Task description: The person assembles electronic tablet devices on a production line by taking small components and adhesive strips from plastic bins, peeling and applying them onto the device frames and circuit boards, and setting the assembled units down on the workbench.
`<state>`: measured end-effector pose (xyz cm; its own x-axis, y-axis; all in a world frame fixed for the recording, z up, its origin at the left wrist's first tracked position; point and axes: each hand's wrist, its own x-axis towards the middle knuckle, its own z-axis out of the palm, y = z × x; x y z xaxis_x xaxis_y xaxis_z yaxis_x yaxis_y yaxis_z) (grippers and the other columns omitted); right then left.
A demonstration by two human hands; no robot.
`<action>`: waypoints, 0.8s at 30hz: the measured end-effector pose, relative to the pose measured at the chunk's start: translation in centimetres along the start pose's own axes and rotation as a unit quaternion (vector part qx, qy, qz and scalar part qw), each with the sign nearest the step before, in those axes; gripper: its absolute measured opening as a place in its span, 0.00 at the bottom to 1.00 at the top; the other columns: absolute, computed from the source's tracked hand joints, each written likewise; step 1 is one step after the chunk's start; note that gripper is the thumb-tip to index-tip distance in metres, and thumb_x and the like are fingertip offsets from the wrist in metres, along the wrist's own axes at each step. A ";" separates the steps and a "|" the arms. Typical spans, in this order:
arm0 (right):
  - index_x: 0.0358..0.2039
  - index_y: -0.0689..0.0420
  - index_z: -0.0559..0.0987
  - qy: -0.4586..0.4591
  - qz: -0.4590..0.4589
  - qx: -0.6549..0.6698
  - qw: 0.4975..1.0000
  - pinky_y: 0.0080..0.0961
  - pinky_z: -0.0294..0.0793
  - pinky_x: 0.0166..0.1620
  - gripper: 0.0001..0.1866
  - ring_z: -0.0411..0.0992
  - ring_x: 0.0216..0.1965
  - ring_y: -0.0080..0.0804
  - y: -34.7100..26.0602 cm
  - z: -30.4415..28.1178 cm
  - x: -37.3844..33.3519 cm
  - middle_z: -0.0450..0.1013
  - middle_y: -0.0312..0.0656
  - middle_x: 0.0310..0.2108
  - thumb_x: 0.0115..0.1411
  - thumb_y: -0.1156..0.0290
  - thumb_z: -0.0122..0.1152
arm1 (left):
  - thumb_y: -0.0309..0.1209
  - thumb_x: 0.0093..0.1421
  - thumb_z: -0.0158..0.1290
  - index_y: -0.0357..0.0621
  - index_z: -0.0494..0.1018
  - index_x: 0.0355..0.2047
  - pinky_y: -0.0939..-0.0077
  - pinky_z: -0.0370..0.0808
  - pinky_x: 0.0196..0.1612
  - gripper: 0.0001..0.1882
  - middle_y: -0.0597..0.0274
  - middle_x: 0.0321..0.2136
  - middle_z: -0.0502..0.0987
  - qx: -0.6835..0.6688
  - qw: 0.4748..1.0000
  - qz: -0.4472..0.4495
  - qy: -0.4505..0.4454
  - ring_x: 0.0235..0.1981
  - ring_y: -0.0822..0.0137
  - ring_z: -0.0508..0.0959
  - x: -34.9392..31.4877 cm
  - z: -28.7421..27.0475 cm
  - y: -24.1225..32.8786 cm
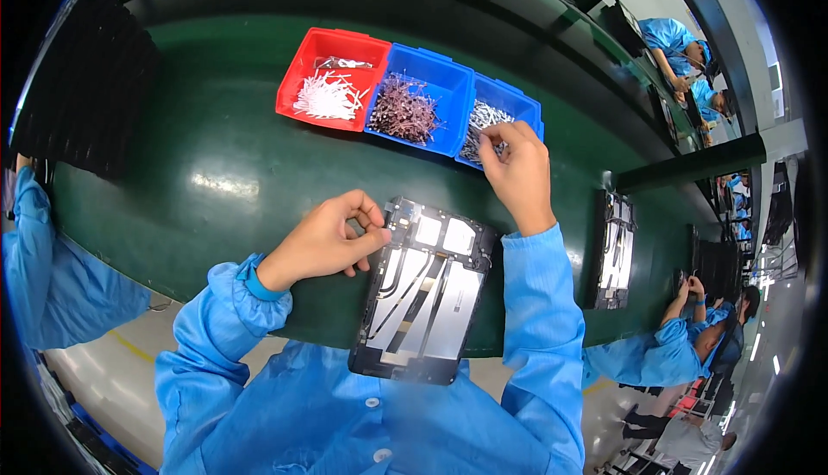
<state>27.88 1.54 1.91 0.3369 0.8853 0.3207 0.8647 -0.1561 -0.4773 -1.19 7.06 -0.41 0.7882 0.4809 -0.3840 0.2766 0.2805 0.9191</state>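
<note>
- While the right hand dips into the right blue bin, its thumb and forefinger come close together over small silver-and-dark pieces; whether they pinch one cannot be told
- At the upper left corner of an opened tablet, the left hand sits with its fingers curled, thumb and forefinger bent toward the edge; whether they grip anything cannot be told
- The tablet lies between the forearms, its silver panels and dark cables exposed, its near end reaching past the front edge of the green worktop
- Joined in a row beyond it, a red bin holds short white sticks and the middle blue bin holds thin reddish-purple pieces
- A second opened tablet rests farther right, while a stack of black panels stands at far left
- Blue-clad co-workers flank the scene, one seated at right, another's sleeve visible at left
</note>
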 end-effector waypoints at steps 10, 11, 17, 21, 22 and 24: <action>0.36 0.60 0.86 0.047 -0.049 0.041 0.997 0.33 0.77 0.36 0.07 0.78 0.31 0.42 0.7 1.0 0.5 0.77 0.46 0.31 0.58 0.73 0.68 | 0.32 0.66 0.61 0.38 0.71 0.43 0.81 0.73 0.18 0.14 0.62 0.35 0.76 0.005 0.999 0.027 0.036 0.22 0.76 0.80 0.0 0.1 -0.2; 0.35 0.61 0.86 0.078 -0.032 0.062 0.994 0.30 0.76 0.34 0.06 0.78 0.29 0.37 0.4 0.8 0.2 0.77 0.45 0.29 0.58 0.74 0.69 | 0.32 0.67 0.60 0.38 0.71 0.43 0.83 0.72 0.18 0.12 0.63 0.34 0.75 0.007 0.998 0.030 0.046 0.22 0.77 0.78 -0.1 0.1 -0.2; 0.38 0.65 0.83 -0.043 0.128 0.380 0.915 0.17 0.69 0.29 0.04 0.71 0.27 0.15 -3.6 -1.6 -4.6 0.78 0.35 0.31 0.64 0.78 0.65 | 0.33 0.69 0.58 0.37 0.77 0.43 0.85 0.70 0.19 0.11 0.65 0.31 0.79 -0.053 0.995 0.065 0.054 0.21 0.79 0.78 -0.8 0.8 0.9; 0.40 0.64 0.82 -0.181 0.107 0.492 0.845 0.14 0.64 0.28 0.04 0.68 0.26 0.13 -5.6 -1.7 -7.9 0.76 0.35 0.32 0.67 0.78 0.63 | 0.37 0.72 0.54 0.39 0.78 0.43 0.85 0.67 0.17 0.13 0.64 0.31 0.80 -0.189 0.978 0.021 -0.083 0.21 0.79 0.77 -0.5 1.2 1.1; 0.41 0.64 0.82 -0.206 0.107 0.498 0.836 0.14 0.65 0.28 0.04 0.69 0.27 0.14 -5.6 -1.6 -8.3 0.77 0.35 0.33 0.68 0.77 0.63 | 0.37 0.72 0.54 0.39 0.78 0.43 0.85 0.67 0.17 0.13 0.64 0.31 0.80 -0.187 0.979 0.015 -0.080 0.21 0.79 0.77 -0.5 1.0 0.7; 0.43 0.65 0.82 -0.234 0.118 0.502 0.825 0.23 0.77 0.42 0.07 0.76 0.39 0.19 -5.1 -0.6 -8.7 0.81 0.37 0.36 0.64 0.79 0.65 | 0.37 0.72 0.55 0.40 0.77 0.41 0.85 0.66 0.16 0.11 0.64 0.31 0.79 -0.212 0.966 0.008 -0.148 0.20 0.78 0.77 -0.4 0.8 0.0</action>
<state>20.77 -5.66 2.08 0.0689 0.9908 -0.1164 -0.0267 -0.1148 -0.9930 -1.02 6.23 -0.15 0.9306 0.2467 -0.2704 0.0629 0.6199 0.7821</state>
